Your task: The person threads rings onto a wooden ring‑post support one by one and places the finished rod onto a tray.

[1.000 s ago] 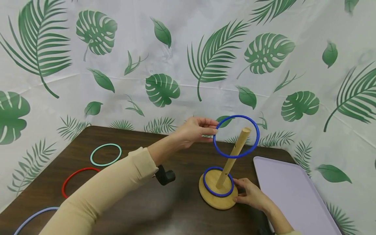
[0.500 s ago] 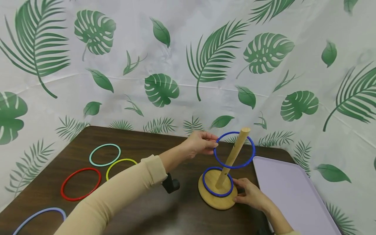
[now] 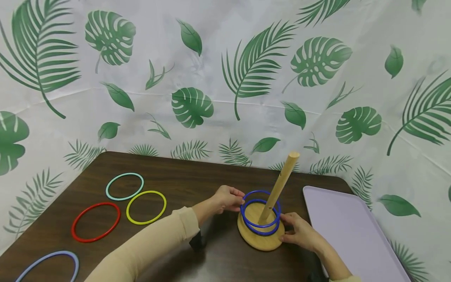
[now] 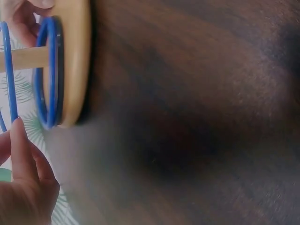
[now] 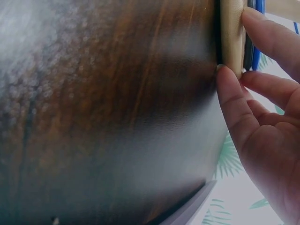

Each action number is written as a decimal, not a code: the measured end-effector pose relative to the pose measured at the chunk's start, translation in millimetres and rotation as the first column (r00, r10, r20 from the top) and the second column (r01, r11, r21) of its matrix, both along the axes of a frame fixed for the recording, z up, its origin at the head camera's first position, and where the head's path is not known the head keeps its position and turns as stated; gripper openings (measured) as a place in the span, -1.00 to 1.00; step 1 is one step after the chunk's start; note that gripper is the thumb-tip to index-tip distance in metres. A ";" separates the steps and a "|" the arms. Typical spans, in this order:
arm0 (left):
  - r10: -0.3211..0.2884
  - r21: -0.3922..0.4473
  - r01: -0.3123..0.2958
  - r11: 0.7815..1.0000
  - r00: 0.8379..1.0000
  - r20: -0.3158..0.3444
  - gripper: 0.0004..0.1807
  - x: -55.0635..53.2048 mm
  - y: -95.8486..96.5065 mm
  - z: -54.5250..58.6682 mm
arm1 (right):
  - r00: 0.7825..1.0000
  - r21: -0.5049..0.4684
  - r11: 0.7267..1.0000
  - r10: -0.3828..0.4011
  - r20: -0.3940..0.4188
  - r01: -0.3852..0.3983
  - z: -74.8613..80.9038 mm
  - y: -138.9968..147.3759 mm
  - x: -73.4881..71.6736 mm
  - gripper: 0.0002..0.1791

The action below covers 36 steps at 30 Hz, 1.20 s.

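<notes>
A wooden peg stand [image 3: 283, 180] with a round base stands on the table, its peg leaning right in the head view. My left hand [image 3: 226, 200] pinches the left edge of a blue ring [image 4: 10, 75]. This ring encircles the peg low down, apart from the base. Below it, another blue ring [image 4: 51, 98] lies around the peg at the base, with a dark band beneath it. My right hand [image 3: 302, 234] grips the base's right edge between thumb and fingers, also seen up close in the right wrist view.
Left on the dark table [image 3: 225, 258] lie a mint ring [image 3: 108, 184], a yellow ring [image 3: 164, 211], a red ring [image 3: 73, 229] and a light-blue ring [image 3: 75, 262], partly out of frame. A lilac tray [image 3: 352, 227] sits at the right. A leaf-print cloth [image 3: 211, 47] hangs behind.
My left hand has lowered the blue ring from around the peg's top to just above the base. My right hand has stayed on the base. The yellow ring has come into full view.
</notes>
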<state>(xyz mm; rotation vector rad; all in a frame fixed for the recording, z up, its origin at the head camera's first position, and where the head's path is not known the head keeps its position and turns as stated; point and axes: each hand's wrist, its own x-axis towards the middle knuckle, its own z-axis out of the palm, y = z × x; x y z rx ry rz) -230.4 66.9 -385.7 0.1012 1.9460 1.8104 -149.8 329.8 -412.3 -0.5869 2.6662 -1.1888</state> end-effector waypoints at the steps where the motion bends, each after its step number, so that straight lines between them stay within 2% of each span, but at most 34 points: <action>1: 0.002 -0.005 -0.002 1.000 1.000 0.000 -0.77 0.6 0.3 -1.8 | 1.000 0.001 1.000 0.001 0.000 -0.001 0.0 -0.1 -0.2 -0.24; 12: 0.030 -0.045 -0.030 0.999 1.000 0.000 -0.80 2.1 8.6 -12.9 | 1.000 0.014 1.000 0.009 0.004 -0.009 -0.3 -0.7 -1.2 -0.27; 24: 0.048 -0.080 -0.049 0.996 0.999 -0.015 -0.82 3.8 15.0 -14.5 | 1.000 0.022 1.000 0.004 0.009 -0.004 0.9 0.0 -0.4 -0.23; 36: 0.056 -0.067 -0.058 0.996 0.998 -0.037 -0.84 4.9 15.1 -19.1 | 1.000 0.024 1.000 0.007 -0.006 -0.007 0.1 -0.2 -0.5 -0.23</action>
